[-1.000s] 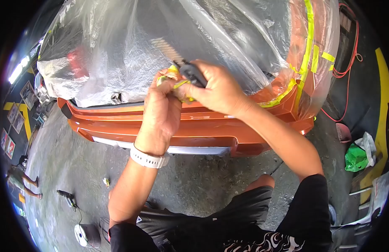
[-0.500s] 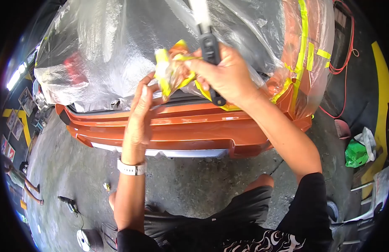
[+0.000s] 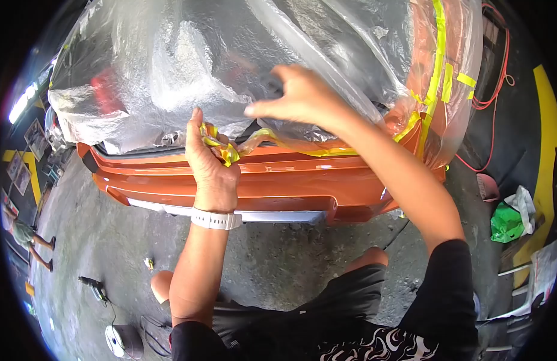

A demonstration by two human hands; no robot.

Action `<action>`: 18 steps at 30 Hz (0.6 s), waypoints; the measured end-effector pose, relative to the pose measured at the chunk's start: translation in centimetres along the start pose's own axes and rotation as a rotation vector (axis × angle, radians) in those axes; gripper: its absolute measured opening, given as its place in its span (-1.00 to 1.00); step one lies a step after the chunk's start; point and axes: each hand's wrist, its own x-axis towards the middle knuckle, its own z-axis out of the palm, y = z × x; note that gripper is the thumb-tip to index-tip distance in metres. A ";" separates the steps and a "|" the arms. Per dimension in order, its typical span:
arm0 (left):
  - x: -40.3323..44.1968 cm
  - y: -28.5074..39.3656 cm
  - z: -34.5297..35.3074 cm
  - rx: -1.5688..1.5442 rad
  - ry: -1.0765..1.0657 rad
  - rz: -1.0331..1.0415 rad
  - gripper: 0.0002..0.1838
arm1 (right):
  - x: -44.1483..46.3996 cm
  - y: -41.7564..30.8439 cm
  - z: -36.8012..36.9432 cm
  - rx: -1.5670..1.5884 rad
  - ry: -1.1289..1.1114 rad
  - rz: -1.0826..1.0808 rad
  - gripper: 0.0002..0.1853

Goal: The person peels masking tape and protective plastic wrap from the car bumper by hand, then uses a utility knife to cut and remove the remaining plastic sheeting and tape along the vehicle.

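In my left hand (image 3: 212, 159), palm up with the fingers curled, is a crumpled wad of yellow masking tape (image 3: 229, 153). A strip of tape and clear film runs from the wad to the right along the orange car bumper (image 3: 278, 180). My right hand (image 3: 308, 99) is raised above the strip, thumb and index finger apart. Between them shows a blurred dark piece (image 3: 271, 86), apparently the handle of a black cutter knife; its blade cannot be made out. Clear plastic sheeting (image 3: 188, 72) covers the car behind both hands.
Yellow tape (image 3: 436, 66) holds the film at the right corner. A red hose (image 3: 506, 66) hangs beyond it. On the floor lie a green bag (image 3: 507, 222), a power tool (image 3: 93, 287) and a cable reel (image 3: 124, 342). Another person (image 3: 26, 236) stands far left.
My left hand has lowered and turned palm up, now holding the tape wad alone. My right hand has let go of the wad and turned; the knife has swung mostly out of sight.
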 end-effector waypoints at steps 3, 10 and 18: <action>-0.3 0.0 0.1 0.149 -0.031 0.022 -0.71 | 0.4 -2.7 1.8 -0.247 -0.250 0.059 -0.14; -1.5 -0.5 0.1 0.441 -0.183 -0.100 -0.75 | 2.9 -1.7 2.3 -0.192 -0.222 0.119 -0.62; 1.3 -1.8 1.8 0.983 -0.771 0.151 -0.50 | 3.1 -0.1 -1.0 0.618 -0.246 0.316 -0.61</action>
